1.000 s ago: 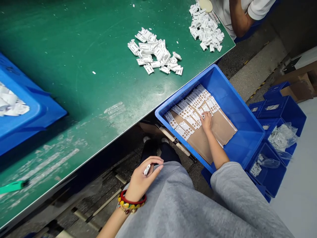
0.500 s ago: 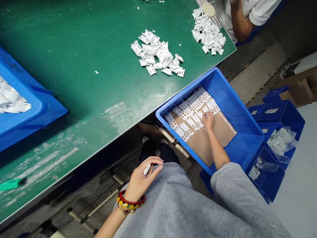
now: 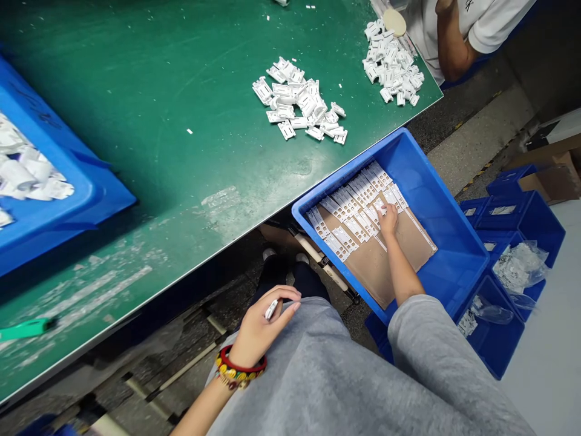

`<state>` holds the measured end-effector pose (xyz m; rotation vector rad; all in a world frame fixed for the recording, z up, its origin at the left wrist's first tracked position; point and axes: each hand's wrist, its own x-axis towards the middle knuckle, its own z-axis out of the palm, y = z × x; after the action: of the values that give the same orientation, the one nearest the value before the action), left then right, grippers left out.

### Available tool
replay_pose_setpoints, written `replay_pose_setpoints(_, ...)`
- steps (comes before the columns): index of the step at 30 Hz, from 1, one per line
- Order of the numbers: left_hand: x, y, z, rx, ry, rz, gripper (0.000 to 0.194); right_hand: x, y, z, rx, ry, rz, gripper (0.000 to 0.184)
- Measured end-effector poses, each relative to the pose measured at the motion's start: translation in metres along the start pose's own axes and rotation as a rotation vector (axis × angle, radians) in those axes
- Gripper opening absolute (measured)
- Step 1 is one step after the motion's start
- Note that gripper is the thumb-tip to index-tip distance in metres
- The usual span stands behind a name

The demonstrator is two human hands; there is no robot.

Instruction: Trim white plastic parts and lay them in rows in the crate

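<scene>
My right hand (image 3: 388,221) reaches down into a blue bin (image 3: 447,209) beside the table. Its fingers are closed on a small white plastic part among rows of white parts (image 3: 351,209) laid on a brown cardboard sheet (image 3: 411,242). My left hand (image 3: 263,326) rests on my grey-clad lap. It pinches a small white plastic piece (image 3: 270,309) between thumb and fingers. A beaded bracelet sits on that wrist.
The green table (image 3: 149,133) carries two heaps of white plastic parts (image 3: 302,106) (image 3: 394,63) and a blue bin of white pieces (image 3: 40,181) at the left. A co-worker's arm (image 3: 451,45) is at the top right. More blue bins (image 3: 512,242) stand on the floor.
My right hand has shifted slightly up along the rows of white parts in the bin. My left hand has stayed on my lap. The view has drifted a little.
</scene>
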<state>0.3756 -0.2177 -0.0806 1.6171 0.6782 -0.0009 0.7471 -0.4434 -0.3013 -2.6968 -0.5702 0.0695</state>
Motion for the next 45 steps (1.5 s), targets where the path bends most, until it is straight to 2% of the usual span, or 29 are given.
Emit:
replay_pose_setpoints(11,0.004,0.004,-0.002,-0.012,0.005,-0.01,0.018,-0.006,-0.008,-0.001,0.019,0.031,0.004,0.012)
replay_pose_setpoints(23,0.006,-0.005,0.001,0.014,-0.007,-0.005,0.018,-0.006,-0.006,0.0,-0.005,0.056,-0.029,0.011)
replay_pose_setpoints(28,0.006,-0.004,-0.002,-0.016,-0.006,-0.044,0.016,0.006,-0.001,-0.006,-0.023,0.147,0.024,0.023)
replay_pose_setpoints(31,0.005,-0.005,-0.004,-0.17,0.007,-0.123,0.016,0.017,0.002,-0.012,-0.033,0.206,0.105,0.031)
replay_pose_setpoints(34,0.004,-0.004,-0.002,-0.503,0.019,-0.221,0.018,0.025,-0.004,-0.021,-0.022,0.225,0.156,0.033)
replay_pose_setpoints(37,0.004,0.002,-0.001,-0.741,0.043,-0.229,0.022,0.021,-0.032,-0.037,0.017,0.238,0.15,0.034)
replay_pose_setpoints(39,0.003,0.007,-0.003,-0.799,0.084,-0.18,0.027,0.01,-0.066,-0.056,0.055,0.237,0.103,0.035)
replay_pose_setpoints(41,0.0,0.01,-0.007,-0.798,0.14,-0.115,0.03,-0.011,-0.113,-0.084,0.119,0.206,0.015,0.035)
replay_pose_setpoints(43,-0.004,0.012,-0.012,-0.778,0.197,-0.049,0.034,-0.04,-0.169,-0.115,0.31,0.114,-0.074,0.035)
replay_pose_setpoints(45,-0.009,0.013,-0.016,-0.773,0.241,0.015,0.035,-0.075,-0.227,-0.143,0.512,-0.065,-0.113,0.028)
